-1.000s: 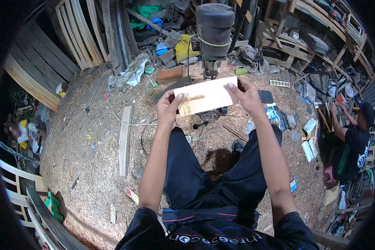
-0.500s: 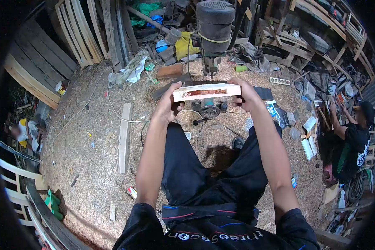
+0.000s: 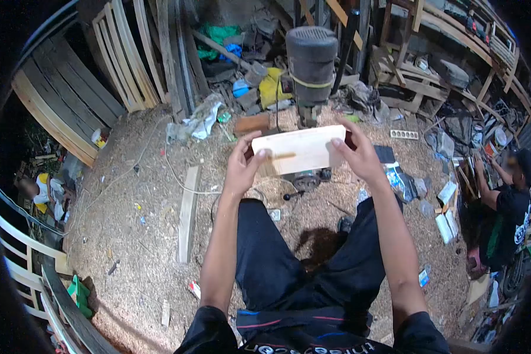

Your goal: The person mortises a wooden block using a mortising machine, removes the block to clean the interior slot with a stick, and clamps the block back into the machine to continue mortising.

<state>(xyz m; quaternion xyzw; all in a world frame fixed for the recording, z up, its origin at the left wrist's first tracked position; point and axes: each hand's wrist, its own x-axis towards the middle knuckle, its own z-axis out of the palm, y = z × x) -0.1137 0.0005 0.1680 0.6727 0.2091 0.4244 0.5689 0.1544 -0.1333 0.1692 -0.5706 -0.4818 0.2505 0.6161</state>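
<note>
A pale wooden block is held up in front of me, its broad face turned to the camera and its right end slightly higher. On its lower left the face carries a brown streak. My left hand grips the left end, thumb on the face. At the opposite end, my right hand is closed round the edge with its thumb pressed on the face. Just beyond the block stands a drill press with a dark motor housing; the block hides much of its lower part. A crank handle shows below the block.
A long wooden strip lies on the sawdust-covered floor, near a cable. Planks lean at the back left. One person sits at the right, another at the far left. A power strip lies right of the machine.
The block has been tilted, so its broad face now shows instead of its narrow edge with the reddish-brown recess. Both hands have turned with it and sit slightly lower in view.
</note>
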